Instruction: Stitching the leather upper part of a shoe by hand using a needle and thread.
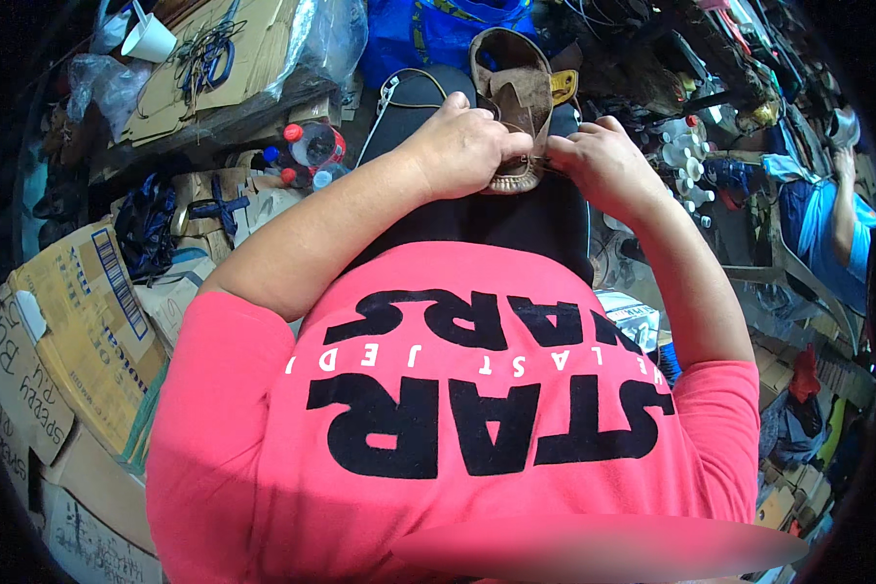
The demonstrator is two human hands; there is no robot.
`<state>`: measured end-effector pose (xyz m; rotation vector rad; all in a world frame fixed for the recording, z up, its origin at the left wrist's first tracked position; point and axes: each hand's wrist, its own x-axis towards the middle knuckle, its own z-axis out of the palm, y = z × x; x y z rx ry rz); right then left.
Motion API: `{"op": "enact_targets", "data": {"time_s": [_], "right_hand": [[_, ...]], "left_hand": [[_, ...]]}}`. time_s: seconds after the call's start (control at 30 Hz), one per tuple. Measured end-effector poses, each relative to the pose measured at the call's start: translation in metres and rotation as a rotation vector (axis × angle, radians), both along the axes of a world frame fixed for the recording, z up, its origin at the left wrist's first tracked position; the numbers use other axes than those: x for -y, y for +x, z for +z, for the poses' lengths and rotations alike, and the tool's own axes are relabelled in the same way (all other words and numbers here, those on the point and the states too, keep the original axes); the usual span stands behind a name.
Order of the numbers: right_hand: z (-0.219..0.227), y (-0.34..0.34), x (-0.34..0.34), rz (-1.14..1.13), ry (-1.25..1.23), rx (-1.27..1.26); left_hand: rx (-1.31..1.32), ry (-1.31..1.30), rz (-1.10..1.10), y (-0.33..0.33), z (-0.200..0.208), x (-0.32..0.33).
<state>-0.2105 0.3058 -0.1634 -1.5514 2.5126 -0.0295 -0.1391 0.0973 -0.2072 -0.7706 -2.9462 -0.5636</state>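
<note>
A brown moccasin-style shoe [510,78] lies over my dark-clad lap, its opening away from me and its stitched, gathered toe [516,182] close to me. My left hand [465,146] is closed at the shoe's left side, thumb and fingers gripping the edge near the toe seam. On the other side, my right hand [608,167] is closed, its fingertips pinched together by the toe's right edge. What sits in that pinch is too small to make out. A thin brown cord [414,74] loops beyond my left hand. A yellow piece [564,86] shows at the shoe's right side.
Flattened cardboard [204,88] with dark cords is stacked at far left, a white cup [149,39] beside it. Plastic bottles [313,146] stand left, more [686,156] right. A blue bag [448,24] lies ahead. Boxes [88,321] crowd the left; another person's arm [844,195] shows far right.
</note>
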Motion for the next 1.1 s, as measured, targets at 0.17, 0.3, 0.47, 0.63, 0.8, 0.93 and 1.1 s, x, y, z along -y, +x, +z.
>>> {"op": "enact_targets", "data": {"time_s": [0.17, 0.3, 0.47, 0.63, 0.8, 0.93, 1.1], "right_hand": [[-0.017, -0.006, -0.028, 0.030, -0.161, 0.012], [-0.027, -0.017, -0.089, -0.536, -0.192, 0.346], [-0.006, -0.027, -0.056, -0.636, -1.115, 0.977], [0.010, -0.003, 0.005, -0.245, -1.007, 1.519], [-0.008, -0.008, -0.084, -0.468, -0.217, 0.467], [-0.048, -0.021, -0.247, -0.829, 0.294, 0.071], [-0.062, -0.012, -0.196, -0.771, -0.027, 0.408]], "left_hand": [[-0.206, -0.056, -0.033, 0.025, 0.009, 0.027], [-0.140, -0.081, 0.125, 0.046, 0.015, 0.082], [0.065, 0.753, 0.000, 0.031, 0.065, 0.039], [0.655, 1.100, -0.299, 0.026, 0.053, -0.005], [0.106, 0.180, 0.102, 0.055, 0.035, 0.099], [0.204, -0.374, 0.779, 0.112, 0.036, 0.196], [0.184, -0.102, 0.638, 0.085, 0.030, 0.132]]}}
